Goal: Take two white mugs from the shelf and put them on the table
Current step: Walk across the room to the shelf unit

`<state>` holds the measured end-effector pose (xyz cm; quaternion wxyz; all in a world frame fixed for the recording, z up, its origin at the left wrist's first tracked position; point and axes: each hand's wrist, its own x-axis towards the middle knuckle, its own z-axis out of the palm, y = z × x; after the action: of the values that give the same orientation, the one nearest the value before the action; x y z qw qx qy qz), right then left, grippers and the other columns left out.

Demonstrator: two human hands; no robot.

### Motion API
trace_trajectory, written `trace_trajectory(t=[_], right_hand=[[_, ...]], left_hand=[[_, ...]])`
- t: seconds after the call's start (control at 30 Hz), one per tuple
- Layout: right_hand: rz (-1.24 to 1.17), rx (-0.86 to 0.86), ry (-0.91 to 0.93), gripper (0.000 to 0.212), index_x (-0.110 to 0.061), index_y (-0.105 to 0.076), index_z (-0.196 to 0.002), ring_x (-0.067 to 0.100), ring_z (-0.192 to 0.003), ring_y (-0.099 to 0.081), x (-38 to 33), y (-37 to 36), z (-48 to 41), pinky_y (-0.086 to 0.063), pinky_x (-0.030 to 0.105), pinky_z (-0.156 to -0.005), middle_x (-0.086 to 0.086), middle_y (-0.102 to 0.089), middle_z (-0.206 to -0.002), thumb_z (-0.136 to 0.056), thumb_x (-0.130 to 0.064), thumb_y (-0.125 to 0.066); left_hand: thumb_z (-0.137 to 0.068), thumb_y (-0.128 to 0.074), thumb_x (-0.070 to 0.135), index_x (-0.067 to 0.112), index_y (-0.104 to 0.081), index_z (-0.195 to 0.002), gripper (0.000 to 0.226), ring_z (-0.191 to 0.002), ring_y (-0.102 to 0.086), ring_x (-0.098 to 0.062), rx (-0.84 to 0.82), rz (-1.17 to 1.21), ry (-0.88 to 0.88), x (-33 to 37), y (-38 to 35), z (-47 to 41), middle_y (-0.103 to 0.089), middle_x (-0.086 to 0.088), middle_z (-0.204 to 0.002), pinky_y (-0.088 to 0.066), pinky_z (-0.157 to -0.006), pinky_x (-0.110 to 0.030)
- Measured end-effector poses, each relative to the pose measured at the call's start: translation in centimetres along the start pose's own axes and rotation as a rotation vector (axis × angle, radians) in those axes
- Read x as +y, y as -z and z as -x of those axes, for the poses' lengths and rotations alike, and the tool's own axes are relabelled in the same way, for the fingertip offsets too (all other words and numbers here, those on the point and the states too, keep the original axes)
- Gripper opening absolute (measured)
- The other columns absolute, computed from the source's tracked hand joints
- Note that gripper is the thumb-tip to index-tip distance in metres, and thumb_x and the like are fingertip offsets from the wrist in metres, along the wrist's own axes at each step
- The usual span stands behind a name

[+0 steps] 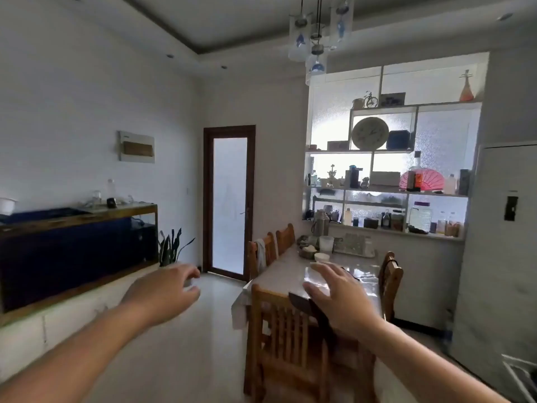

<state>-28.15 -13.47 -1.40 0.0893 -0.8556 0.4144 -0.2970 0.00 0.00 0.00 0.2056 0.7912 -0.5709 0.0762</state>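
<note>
Both of my hands are raised in front of me and hold nothing. My left hand [167, 289] hovers over the floor with its fingers loosely curled and apart. My right hand [337, 295] is spread open above the near end of the dining table [287, 271]. The white shelf unit [386, 190] stands beyond the table against the bright frosted glass, crowded with bottles, boxes, a clock and ornaments. From here I cannot pick out white mugs on it. A small white cup [321, 257] and a taller pale cup [326, 243] stand on the table's far part.
Wooden chairs [279, 338] ring the table; one stands between me and it. A fish tank [72, 245] on a low cabinet runs along the left wall. A glass door [229, 205] is at the back. A tall white appliance [505, 257] stands at right. A pendant lamp [316, 39] hangs overhead.
</note>
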Motion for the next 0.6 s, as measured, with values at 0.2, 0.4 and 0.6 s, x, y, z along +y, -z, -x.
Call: trace_trajectory(t=[0.2,0.4,0.6], right_hand=[[0.330,0.160,0.336,0.062,-0.032,-0.034,-0.138,0.018,-0.139,-0.027,-3.6,0.9,-6.2,-0.018,0.045,-0.115,-0.005,-0.034,-0.151,-0.086,-0.065,-0.035],[0.397,0.194,0.345,0.063,-0.028,-0.032,-0.140,0.022,-0.140,-0.025,-7.9,-2.8,-12.5,-0.015,0.045,-0.116,-0.002,-0.032,-0.152,-0.088,-0.063,-0.034],[0.387,0.184,0.340,0.062,-0.025,-0.034,-0.138,0.023,-0.135,-0.035,-11.9,-7.5,-20.7,-0.026,0.043,-0.112,0.000,-0.041,-0.146,-0.087,-0.061,-0.040]], left_hand=[[-0.084,-0.049,0.044,0.032,-0.055,-0.117,0.036,-0.091,-0.056,-0.009,0.176,-0.114,-0.043,-1.5,4.1,-4.0,-0.059,0.008,-0.122,-0.043,-0.062,-0.027],[-0.083,-0.051,0.042,0.028,-0.055,-0.114,0.035,-0.098,-0.054,-0.011,0.264,-0.183,-0.040,-6.2,5.2,-9.0,-0.056,0.007,-0.122,-0.051,-0.075,-0.034],[-0.084,-0.048,0.038,0.022,-0.051,-0.121,0.040,-0.112,-0.050,-0.017,0.312,-0.238,-0.086,-12.6,5.2,-15.9,-0.049,0.004,-0.132,-0.047,-0.079,-0.036]])
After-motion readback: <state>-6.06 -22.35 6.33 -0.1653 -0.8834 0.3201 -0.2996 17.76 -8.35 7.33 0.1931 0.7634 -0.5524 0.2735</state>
